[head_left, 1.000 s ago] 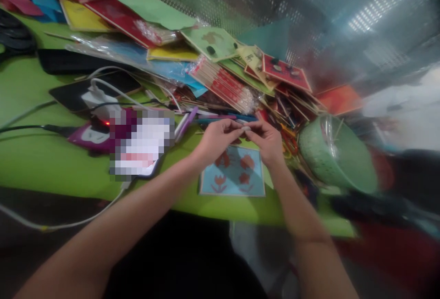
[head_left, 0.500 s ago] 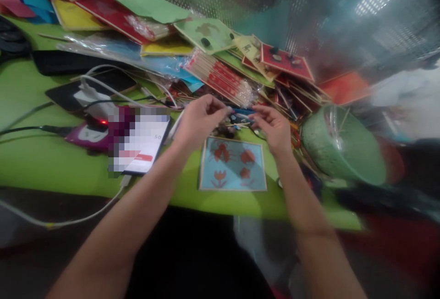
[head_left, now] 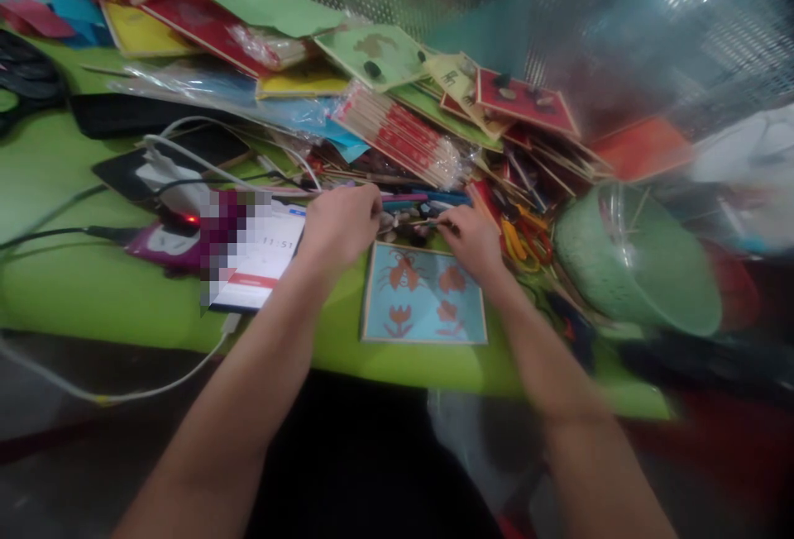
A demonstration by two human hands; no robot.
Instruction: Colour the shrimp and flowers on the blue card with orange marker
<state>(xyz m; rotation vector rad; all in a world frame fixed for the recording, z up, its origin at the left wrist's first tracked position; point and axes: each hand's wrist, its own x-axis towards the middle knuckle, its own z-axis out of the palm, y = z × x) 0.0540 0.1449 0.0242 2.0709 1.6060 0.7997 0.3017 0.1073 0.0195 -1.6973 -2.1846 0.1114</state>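
A light-blue picture card (head_left: 380, 295) with orange insect and flower shapes lies flat on the green table, just below my hands. My left hand (head_left: 344, 221) is closed over the table, left of a small pile of pebbles (head_left: 388, 223); its fingertips are turned away, so what they hold, if anything, is hidden. My right hand (head_left: 475, 237) reaches in above the card's upper right corner. Its thumb and fingers pinch the end of a thin stick (head_left: 423, 223) that points left over the pebbles.
A lit phone (head_left: 264, 270) and a purple power strip (head_left: 165, 245) with cables sit to the left. Behind are bundled wooden sticks (head_left: 397, 138) and stacked picture boards (head_left: 372, 55). Orange-handled scissors (head_left: 521, 241) and a green basket (head_left: 638, 266) stand right.
My left hand has turned over and curled, shifting slightly left. The right hand has come down and left, its fingers closing at the thin stick. The view has shifted slightly.
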